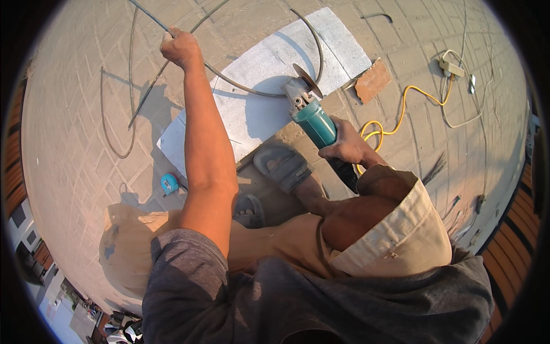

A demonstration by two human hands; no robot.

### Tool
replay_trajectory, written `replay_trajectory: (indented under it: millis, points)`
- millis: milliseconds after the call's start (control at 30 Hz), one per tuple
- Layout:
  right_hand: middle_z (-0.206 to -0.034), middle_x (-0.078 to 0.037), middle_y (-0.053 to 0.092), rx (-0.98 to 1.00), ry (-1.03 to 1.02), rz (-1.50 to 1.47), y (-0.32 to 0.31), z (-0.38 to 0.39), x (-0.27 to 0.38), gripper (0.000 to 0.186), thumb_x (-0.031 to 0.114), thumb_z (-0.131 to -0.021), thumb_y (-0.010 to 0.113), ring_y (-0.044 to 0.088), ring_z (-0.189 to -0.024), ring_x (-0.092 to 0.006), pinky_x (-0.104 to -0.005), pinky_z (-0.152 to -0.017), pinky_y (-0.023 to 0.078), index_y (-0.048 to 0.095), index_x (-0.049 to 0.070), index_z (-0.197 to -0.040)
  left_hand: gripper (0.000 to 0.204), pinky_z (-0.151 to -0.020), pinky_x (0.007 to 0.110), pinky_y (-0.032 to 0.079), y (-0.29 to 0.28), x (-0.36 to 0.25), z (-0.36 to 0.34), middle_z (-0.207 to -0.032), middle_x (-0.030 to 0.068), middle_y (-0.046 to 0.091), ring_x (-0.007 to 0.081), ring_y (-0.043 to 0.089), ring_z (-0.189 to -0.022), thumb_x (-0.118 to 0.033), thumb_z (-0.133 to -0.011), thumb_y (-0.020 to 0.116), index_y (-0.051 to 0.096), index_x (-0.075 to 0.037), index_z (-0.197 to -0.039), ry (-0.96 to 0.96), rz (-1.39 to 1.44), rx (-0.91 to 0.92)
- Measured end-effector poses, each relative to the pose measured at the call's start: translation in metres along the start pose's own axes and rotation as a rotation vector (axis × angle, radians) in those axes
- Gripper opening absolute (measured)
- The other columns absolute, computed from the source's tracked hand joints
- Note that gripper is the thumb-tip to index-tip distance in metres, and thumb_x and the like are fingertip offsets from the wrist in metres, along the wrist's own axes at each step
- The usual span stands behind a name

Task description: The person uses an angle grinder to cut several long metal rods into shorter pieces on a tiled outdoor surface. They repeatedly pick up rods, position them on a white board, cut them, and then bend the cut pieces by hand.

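My right hand [346, 143] is wrapped round the body of a teal angle grinder [316, 123]. The grinder's brown disc [307, 80] stands upright at the far end, close to a thin dark bent rod [243, 88]; whether they touch is hard to tell. Far left, my left hand [181, 48] is closed round a thin rod [150, 15], which seems to continue into the bent piece. Beneath lies a white board [260, 51] on the paving.
A reddish tile piece [373, 81] lies beside the board. Right of it a yellow cord [404, 106] runs to a beige socket block [451, 67]. A blue tape measure [169, 183] rests at left, near another bent rod [105, 114]. My sandalled foot [283, 166] is close to the board.
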State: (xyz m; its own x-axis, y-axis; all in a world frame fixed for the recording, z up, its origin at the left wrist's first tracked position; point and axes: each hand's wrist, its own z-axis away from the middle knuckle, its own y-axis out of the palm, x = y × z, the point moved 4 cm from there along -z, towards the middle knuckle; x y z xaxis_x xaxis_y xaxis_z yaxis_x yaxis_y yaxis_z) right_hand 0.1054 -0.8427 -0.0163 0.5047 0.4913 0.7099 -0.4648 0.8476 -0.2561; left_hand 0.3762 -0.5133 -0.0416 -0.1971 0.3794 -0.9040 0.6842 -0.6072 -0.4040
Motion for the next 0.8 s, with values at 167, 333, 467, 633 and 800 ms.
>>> replay_trajectory:
  millis: [167, 333, 467, 633, 800]
  points:
    - [-0.1, -0.014, 0.065, -0.012, 0.006, -0.001, 0.0, 0.0, -0.001, 0.072, 0.017, -0.059, 0.082, 0.063, -0.093, -0.0249, -0.036, -0.087, 0.05, 0.057, -0.004, -0.124, 0.042, -0.078, 0.047, 0.055, 0.002, 0.001, 0.0, -0.092, 0.0332, 0.069, 0.0456, 0.07, -0.089, -0.025, -0.099, 0.054, 0.067, 0.015, -0.098, -0.019, -0.007, -0.001]
    - [-0.101, -0.014, 0.065, -0.024, -0.012, -0.031, 0.003, -0.006, -0.002, 0.072, 0.017, -0.059, 0.082, 0.063, -0.093, -0.0248, -0.0364, -0.087, 0.05, 0.057, -0.004, -0.124, 0.039, -0.075, 0.047, 0.055, 0.001, 0.004, -0.001, -0.09, 0.0312, 0.07, 0.0455, 0.07, -0.085, -0.023, -0.098, 0.054, 0.068, 0.013, -0.096, 0.019, -0.037, -0.025]
    - [-0.099, -0.014, 0.065, -0.019, -0.019, -0.006, 0.001, -0.005, -0.003, 0.071, 0.019, -0.059, 0.082, 0.063, -0.091, -0.0251, -0.0364, -0.085, 0.05, 0.058, -0.004, -0.121, 0.039, -0.072, 0.047, 0.053, 0.001, 0.006, -0.002, -0.085, 0.0306, 0.07, 0.0448, 0.07, -0.082, -0.022, -0.098, 0.054, 0.067, 0.014, -0.094, 0.027, -0.015, -0.02]
    - [-0.1, -0.013, 0.065, -0.01, -0.009, 0.008, -0.001, 0.001, -0.006, 0.072, 0.018, -0.059, 0.082, 0.063, -0.092, -0.0243, -0.0359, -0.086, 0.049, 0.058, -0.004, -0.123, 0.038, -0.071, 0.047, 0.053, 0.003, 0.008, -0.003, -0.084, 0.0309, 0.07, 0.0448, 0.069, -0.08, -0.021, -0.097, 0.055, 0.067, 0.014, -0.094, 0.022, -0.026, 0.002]
    - [-0.099, -0.013, 0.065, -0.008, -0.019, -0.011, 0.001, -0.005, -0.004, 0.072, 0.018, -0.059, 0.082, 0.063, -0.092, -0.0239, -0.0359, -0.086, 0.049, 0.058, -0.004, -0.123, 0.038, -0.073, 0.047, 0.053, 0.002, 0.008, 0.0, -0.084, 0.0317, 0.069, 0.0456, 0.069, -0.081, -0.021, -0.097, 0.054, 0.068, 0.014, -0.094, 0.054, 0.004, -0.044]
